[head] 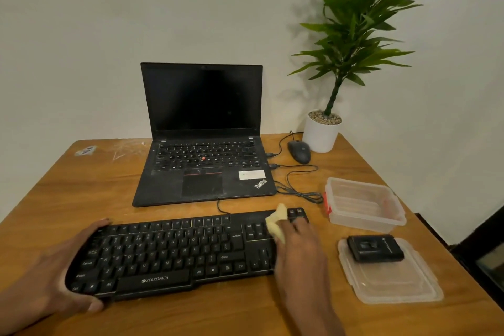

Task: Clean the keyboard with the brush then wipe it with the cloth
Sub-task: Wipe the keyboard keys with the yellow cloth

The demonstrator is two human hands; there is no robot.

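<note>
The keyboard (pixel 174 251) lies near on the table (pixel 81 194), in front of the laptop (pixel 203 133). The left hand (pixel 65 270) grips its left end, fingers on the far edge and thumb on the near one, while the right hand (pixel 297 243) presses a bunched yellow cloth (pixel 276 222) on its right keys. Right of it sit a tub (pixel 364 203) and a lid (pixel 387 278) bearing a black case (pixel 375 248).

Dim, warm indoor light. Soft shadow of the plant (pixel 362 22) on the far wall (pixel 136 22). Slight softness throughout; wide-angle bending at edges, bench (pixel 68 185) sides splaying. No harsh glare.
</note>
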